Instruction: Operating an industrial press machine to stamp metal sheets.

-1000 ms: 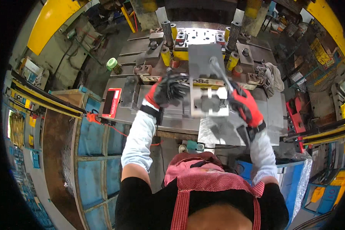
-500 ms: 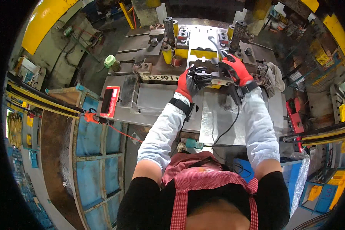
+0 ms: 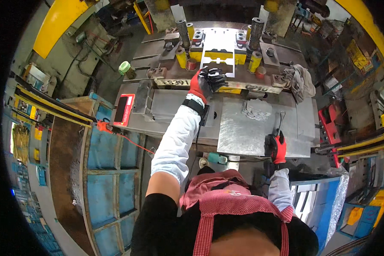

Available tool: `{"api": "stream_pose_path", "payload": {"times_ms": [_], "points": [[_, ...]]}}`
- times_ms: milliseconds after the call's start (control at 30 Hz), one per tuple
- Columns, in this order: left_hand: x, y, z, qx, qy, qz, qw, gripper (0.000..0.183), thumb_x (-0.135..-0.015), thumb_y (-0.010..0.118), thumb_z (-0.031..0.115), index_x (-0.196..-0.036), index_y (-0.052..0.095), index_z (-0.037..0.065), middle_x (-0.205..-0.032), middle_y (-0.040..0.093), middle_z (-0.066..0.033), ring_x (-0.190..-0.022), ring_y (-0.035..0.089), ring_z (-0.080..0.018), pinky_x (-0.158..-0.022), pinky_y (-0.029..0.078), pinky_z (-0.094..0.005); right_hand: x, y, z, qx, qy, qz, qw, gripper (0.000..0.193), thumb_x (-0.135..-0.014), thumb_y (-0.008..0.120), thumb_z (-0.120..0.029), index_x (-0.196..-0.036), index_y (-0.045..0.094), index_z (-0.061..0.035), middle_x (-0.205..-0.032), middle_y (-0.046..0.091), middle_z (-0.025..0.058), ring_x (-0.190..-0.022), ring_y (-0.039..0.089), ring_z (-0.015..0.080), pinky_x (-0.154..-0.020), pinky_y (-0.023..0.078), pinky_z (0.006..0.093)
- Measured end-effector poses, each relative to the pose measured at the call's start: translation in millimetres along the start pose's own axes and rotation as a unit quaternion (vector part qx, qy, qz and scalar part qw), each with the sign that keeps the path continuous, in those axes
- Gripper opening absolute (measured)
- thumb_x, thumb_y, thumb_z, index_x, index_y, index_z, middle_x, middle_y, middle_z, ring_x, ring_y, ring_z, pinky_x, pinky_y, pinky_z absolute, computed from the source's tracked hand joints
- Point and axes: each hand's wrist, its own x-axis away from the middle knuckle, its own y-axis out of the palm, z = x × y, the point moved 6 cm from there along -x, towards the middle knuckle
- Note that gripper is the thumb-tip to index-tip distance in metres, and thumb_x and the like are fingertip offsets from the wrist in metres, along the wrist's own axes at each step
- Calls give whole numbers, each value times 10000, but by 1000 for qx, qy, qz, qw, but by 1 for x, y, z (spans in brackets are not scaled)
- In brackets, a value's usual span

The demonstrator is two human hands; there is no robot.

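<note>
My left hand (image 3: pixel 208 83), in a red and black glove, is at the near left corner of a bright metal strip (image 3: pixel 231 68) with cut-out shapes. Its bent fingers close over that corner; the exact grip is partly hidden. The strip lies in a press die with yellow blocks (image 3: pixel 240 58). At the right, my right hand (image 3: pixel 278 147), gloved alike, is low over the near edge of a metal plate (image 3: pixel 237 128). It is closed round a slim metal hand tool (image 3: pixel 281 120) with a looped tip pointing away from me. A pile of small cut metal pieces (image 3: pixel 257 109) lies on the plate.
Stacked flat sheets (image 3: pixel 168 102) lie left of the plate, beside a red-framed dark panel (image 3: pixel 123 110). Guide posts (image 3: pixel 255 34) stand around the die. A grey rag (image 3: pixel 301 83) hangs at the right, and a green-lidded jar (image 3: pixel 124 68) stands at the left.
My right hand has moved from the die back toward me and down to the plate's near right edge, with the tool still in it. My left hand stays at the strip's corner.
</note>
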Motion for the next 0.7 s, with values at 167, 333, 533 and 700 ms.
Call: {"api": "stream_pose_path", "payload": {"times_ms": [167,333,533,700], "points": [[-6,-12,2,-32,15,33,999,467,-888,344,378,-1075,503,-19,-974,597,-187,-811,612,-288,-714,514,-375,-4,-10,10,-143,13,-3,990,248,-839,507,-156,-1073,440,-110,-678,506,72,-477,484,183,-426,428,329],[-12,-22,1,-12,15,55,998,468,-899,319,355,-1059,504,-44,-981,591,-203,-823,606,-307,-724,513,-389,-6,-18,12,-147,67,17,987,305,-834,507,-164,-1128,442,-119,-787,579,130,-535,557,226,-493,502,394],[-10,-14,2,14,0,31,999,453,-906,300,314,-1048,492,-71,-981,585,-219,-836,603,-313,-748,512,-397,-8,-18,16,-150,57,9,987,260,-844,482,-163,-1098,460,-111,-752,571,109,-541,548,220,-500,486,391],[-9,-11,3,1,12,68,998,453,-899,293,326,-995,512,-58,-895,600,-205,-783,605,-336,-728,512,-418,-6,-15,10,-166,35,-29,985,276,-835,509,-174,-1095,473,-90,-764,576,94,-559,552,202,-504,494,371]]}}
